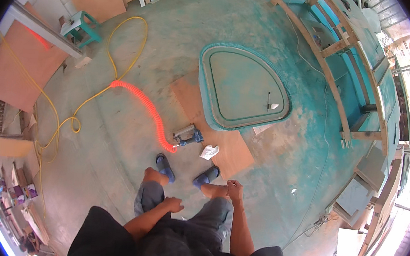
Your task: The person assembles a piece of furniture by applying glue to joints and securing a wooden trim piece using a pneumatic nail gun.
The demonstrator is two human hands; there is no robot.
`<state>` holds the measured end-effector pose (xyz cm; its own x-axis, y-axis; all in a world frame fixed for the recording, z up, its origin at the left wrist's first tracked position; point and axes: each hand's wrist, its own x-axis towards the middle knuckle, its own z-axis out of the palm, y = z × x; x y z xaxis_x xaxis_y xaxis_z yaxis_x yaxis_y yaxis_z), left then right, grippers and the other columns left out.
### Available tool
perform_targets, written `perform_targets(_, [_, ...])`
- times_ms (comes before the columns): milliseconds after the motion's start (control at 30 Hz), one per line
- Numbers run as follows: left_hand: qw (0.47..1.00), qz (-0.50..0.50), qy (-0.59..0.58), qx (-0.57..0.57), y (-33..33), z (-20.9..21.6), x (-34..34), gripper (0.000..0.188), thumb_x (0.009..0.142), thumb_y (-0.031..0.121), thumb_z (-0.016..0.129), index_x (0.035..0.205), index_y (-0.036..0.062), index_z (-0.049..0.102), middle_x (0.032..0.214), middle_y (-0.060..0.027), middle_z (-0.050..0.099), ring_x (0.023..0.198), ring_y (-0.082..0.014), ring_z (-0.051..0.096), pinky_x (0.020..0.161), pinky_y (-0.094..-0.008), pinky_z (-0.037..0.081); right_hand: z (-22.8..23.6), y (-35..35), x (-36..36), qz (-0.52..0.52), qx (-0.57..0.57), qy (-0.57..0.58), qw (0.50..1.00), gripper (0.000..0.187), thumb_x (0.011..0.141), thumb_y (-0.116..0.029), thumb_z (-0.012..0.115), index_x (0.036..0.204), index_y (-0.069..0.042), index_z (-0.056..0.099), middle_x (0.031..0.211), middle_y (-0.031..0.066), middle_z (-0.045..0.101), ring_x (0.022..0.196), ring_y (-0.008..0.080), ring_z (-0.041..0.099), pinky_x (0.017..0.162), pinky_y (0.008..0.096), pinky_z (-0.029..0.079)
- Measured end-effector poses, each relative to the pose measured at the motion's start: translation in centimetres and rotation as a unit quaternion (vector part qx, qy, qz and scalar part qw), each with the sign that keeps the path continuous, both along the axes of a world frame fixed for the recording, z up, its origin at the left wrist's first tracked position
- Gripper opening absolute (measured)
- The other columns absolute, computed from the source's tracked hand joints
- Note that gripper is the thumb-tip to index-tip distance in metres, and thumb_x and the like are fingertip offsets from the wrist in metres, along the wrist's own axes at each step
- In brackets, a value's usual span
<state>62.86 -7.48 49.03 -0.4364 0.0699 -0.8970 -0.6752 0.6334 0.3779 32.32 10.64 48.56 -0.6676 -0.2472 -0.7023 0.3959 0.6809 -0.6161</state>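
Observation:
My left hand [173, 205] is held in front of my left thigh, its fingers curled closed with nothing visible in them. Out by my right knee, my right hand [234, 189] has its fingers pressed together; whatever they may hold is too small to make out. On the floor ahead of my feet lies a blue and grey air nail gun [189, 136], joined to a coiled orange air hose [150, 107]. Beside it a crumpled white packet [209, 152] rests near the edge of a brown plywood sheet [229, 152]. Neither hand touches these.
A rounded teal panel [234, 76] with a raised rim partly covers the plywood; a dark pen [268, 100] lies on it. A yellow hose [89, 101] loops leftward. At far left stands a teal stool [84, 26]. A wooden frame bench [331, 51] occupies the right.

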Motion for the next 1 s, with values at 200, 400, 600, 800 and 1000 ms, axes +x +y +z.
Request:
perform_targets(200, [0.969,0.177,0.103,-0.135,-6.8,6.6,-9.2,0.046,0.098,0.044,0.055,0.112,0.0051,0.074,0.119,-0.0238,0.07,0.115,-0.0412,0.066,0.099,-0.0531,0.051,9.0,5.1,-2.1,-0.023,0.031,-0.106,0.994,0.028,0.089,-0.021,0.069,0.106,0.001,0.073,0.067,0.0073,0.064,0.054,0.0171,0.062,0.046,0.0344,0.055])
perform_targets(400, [0.887,0.362,0.206,-0.199,-12.4,9.2,-14.7,0.043,0.097,0.04,0.055,0.11,0.0019,0.071,0.11,-0.0268,0.07,0.107,-0.0437,0.067,0.094,-0.0535,0.052,11.4,15.5,-5.2,-0.003,0.117,-0.111,0.987,0.028,0.091,-0.022,0.067,0.108,-0.001,0.073,0.072,0.0091,0.066,0.053,0.0195,0.062,0.05,0.0363,0.059])
perform_targets(600, [0.914,0.301,0.168,-0.215,-9.4,6.7,-14.3,0.046,0.096,0.041,0.052,0.102,0.0006,0.073,0.107,-0.0266,0.071,0.104,-0.0444,0.068,0.093,-0.0546,0.052,13.1,25.1,-9.5,-0.09,0.141,-0.102,0.981,0.027,0.093,-0.022,0.063,0.109,-0.001,0.072,0.071,0.0066,0.063,0.056,0.0182,0.063,0.049,0.0361,0.059])
perform_targets(800, [0.983,0.128,0.116,-0.064,-4.7,3.0,-10.4,0.046,0.093,0.044,0.055,0.094,0.0027,0.076,0.1,-0.0252,0.072,0.099,-0.0444,0.069,0.088,-0.0538,0.054,13.0,27.1,-10.3,-0.253,0.074,-0.065,0.962,0.027,0.096,-0.023,0.061,0.116,-0.007,0.069,0.07,0.0032,0.059,0.055,0.0153,0.058,0.051,0.0339,0.055])
perform_targets(1000, [0.994,0.028,0.1,-0.047,-6.5,1.8,-15.0,0.044,0.094,0.044,0.057,0.097,0.0038,0.075,0.097,-0.0235,0.072,0.099,-0.0435,0.07,0.087,-0.0536,0.054,10.7,25.6,-3.8,-0.297,0.021,-0.15,0.943,0.025,0.095,-0.023,0.062,0.111,-0.006,0.071,0.069,0.0041,0.061,0.059,0.0163,0.062,0.053,0.0343,0.055])
